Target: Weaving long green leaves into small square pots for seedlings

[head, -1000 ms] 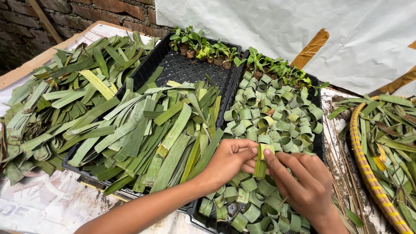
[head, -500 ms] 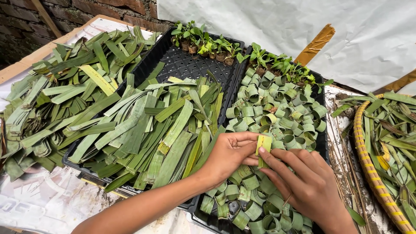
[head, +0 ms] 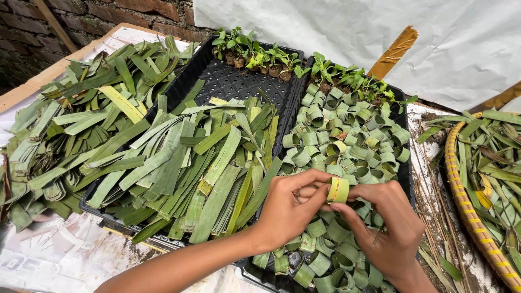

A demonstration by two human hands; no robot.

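Rolled since a second ago: the leaf strip, then upright between the fingers, is now a closed yellow-green ring (head: pixel 338 190), lifted slightly above the pile.

Ring: held at frame centre-low, between both hands, over the near end of the right tray.

Left hand (head: pixel 290 209): at 9 o'clock of the ring; thumb and fingers pinched together on its left side.

Right hand (head: pixel 388 225): at 4 o'clock of the ring; fingertips closed on its right and lower edge, with a thin stick (head: pixel 377 234) tucked in the fingers.

Ring pile (head: pixel 336 141): many green leaf rings, filling the right tray from under the hands up to 12 o'clock.

Right tray (head: pixel 404 173): black, its rim showing at 2 o'clock of the hands.

Seedlings (head: pixel 260 54): small green plants in a row along the far ends of both trays, 12 o'clock.

Left tray (head: pixel 228 81): black, perforated, bare in its far part; at 10 o'clock.

Leaf strips (head: pixel 201 168): flat, long, heaped across the near part of the left tray, 9 o'clock.

Loose leaves (head: pixel 76 119): a second heap further out at 9 to 10 o'clock, on a white sheet.

Basket (head: pixel 461 201): woven, yellow-banded rim, holding more leaves, at 3 o'clock.

White cloth (head: pixel 336 27): hanging at 12 o'clock behind the trays.

Brick wall (head: pixel 81 16): at 11 o'clock.
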